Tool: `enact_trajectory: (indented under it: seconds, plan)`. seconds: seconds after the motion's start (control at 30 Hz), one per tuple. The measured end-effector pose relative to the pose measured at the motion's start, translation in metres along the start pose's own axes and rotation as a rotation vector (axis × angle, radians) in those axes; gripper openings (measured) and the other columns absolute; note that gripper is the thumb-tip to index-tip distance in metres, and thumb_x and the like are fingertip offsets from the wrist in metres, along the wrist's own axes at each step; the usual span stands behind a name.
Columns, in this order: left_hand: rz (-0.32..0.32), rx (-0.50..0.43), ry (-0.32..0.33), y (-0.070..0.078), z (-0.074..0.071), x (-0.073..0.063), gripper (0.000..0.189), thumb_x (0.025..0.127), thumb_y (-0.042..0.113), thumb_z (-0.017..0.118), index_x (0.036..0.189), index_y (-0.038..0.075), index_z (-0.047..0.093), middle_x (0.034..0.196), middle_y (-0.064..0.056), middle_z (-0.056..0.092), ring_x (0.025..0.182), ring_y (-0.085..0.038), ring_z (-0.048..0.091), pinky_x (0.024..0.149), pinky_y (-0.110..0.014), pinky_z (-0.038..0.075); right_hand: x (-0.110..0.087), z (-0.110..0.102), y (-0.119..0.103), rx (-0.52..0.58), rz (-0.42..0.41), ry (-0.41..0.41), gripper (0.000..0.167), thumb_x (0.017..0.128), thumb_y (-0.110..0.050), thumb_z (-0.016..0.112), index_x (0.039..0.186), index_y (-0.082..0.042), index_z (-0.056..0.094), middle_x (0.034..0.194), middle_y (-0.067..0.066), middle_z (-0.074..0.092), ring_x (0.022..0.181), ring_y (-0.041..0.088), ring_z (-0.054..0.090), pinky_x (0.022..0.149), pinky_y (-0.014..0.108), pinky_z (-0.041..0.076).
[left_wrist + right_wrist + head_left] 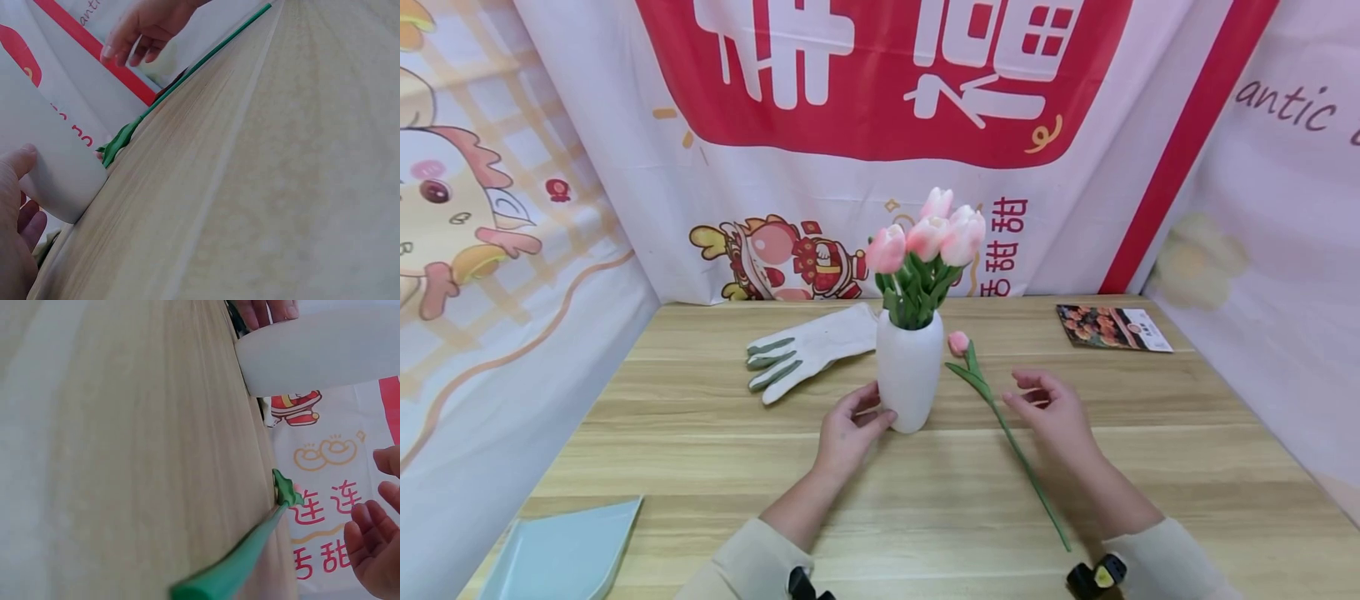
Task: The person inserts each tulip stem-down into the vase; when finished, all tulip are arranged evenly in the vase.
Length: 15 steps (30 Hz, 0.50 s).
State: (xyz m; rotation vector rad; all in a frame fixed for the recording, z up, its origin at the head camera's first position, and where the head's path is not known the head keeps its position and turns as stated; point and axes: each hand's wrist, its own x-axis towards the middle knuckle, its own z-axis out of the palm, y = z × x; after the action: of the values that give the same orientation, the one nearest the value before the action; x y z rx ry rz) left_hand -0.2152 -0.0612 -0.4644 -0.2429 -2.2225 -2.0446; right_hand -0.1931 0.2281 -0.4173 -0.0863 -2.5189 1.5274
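A white vase (908,375) stands upright on the table with several pink-and-white tulips (928,237) in it. My left hand (850,433) grips the vase low on its left side, thumb across the front and fingers behind. To the right of the vase, a single pink tulip (1000,417) lies on the wood, its bloom toward the back and its green stem running to the front right. My right hand (1056,412) hovers just right of that stem, fingers loosely bent, with nothing between them. In the right wrist view the stem's cut end (200,590) is close to the camera.
A white glove with grey-green fingertips (812,346) lies behind and left of the vase. A flower-printed packet (1112,327) rests at the back right. At the front left is a light blue tray-like piece (568,542). Printed cloth (820,192) hangs around the wooden table (700,467).
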Motion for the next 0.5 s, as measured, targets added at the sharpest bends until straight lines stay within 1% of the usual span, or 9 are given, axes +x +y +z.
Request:
enact_trajectory:
  seconds: [0.13, 0.23, 0.33, 0.5]
  plan:
    - [0.002, -0.002, 0.001, 0.0, 0.0, 0.0, 0.05, 0.082, 0.009, 0.078, 0.128, 0.002, 0.062, 0.124, -0.018, 0.065, 0.114, -0.033, 0.063, 0.095, -0.037, 0.058, 0.001, -0.001, 0.007, -0.056, 0.072, -0.08, 0.046, 0.091, -0.026, 0.07, 0.129, -0.004, 0.058, 0.126, 0.02, 0.058, 0.095, 0.016, 0.058, 0.073, 0.018, 0.053]
    - [-0.002, -0.009, 0.0, 0.001, 0.0, 0.0, 0.05, 0.082, 0.008, 0.078, 0.128, 0.003, 0.062, 0.125, -0.018, 0.065, 0.114, -0.032, 0.063, 0.095, -0.036, 0.058, 0.001, -0.001, 0.013, -0.098, 0.107, -0.12, 0.047, 0.092, -0.027, 0.069, 0.131, -0.004, 0.056, 0.126, 0.019, 0.058, 0.101, 0.022, 0.058, 0.076, 0.021, 0.053]
    - [-0.003, -0.014, -0.001, 0.001, 0.0, 0.0, 0.049, 0.082, 0.008, 0.078, 0.128, 0.003, 0.062, 0.125, -0.018, 0.065, 0.114, -0.033, 0.063, 0.095, -0.035, 0.058, 0.0, 0.001, 0.018, -0.129, 0.115, -0.15, 0.046, 0.091, -0.025, 0.069, 0.13, -0.003, 0.057, 0.121, 0.019, 0.061, 0.1, 0.024, 0.058, 0.075, 0.022, 0.052]
    - [-0.005, -0.018, -0.001, 0.0, 0.0, 0.0, 0.049, 0.082, 0.008, 0.078, 0.128, 0.003, 0.062, 0.125, -0.018, 0.065, 0.114, -0.032, 0.064, 0.094, -0.034, 0.058, -0.001, 0.005, 0.025, -0.212, 0.073, -0.198, 0.044, 0.089, -0.022, 0.072, 0.126, -0.001, 0.06, 0.109, 0.014, 0.066, 0.096, 0.022, 0.061, 0.075, 0.024, 0.052]
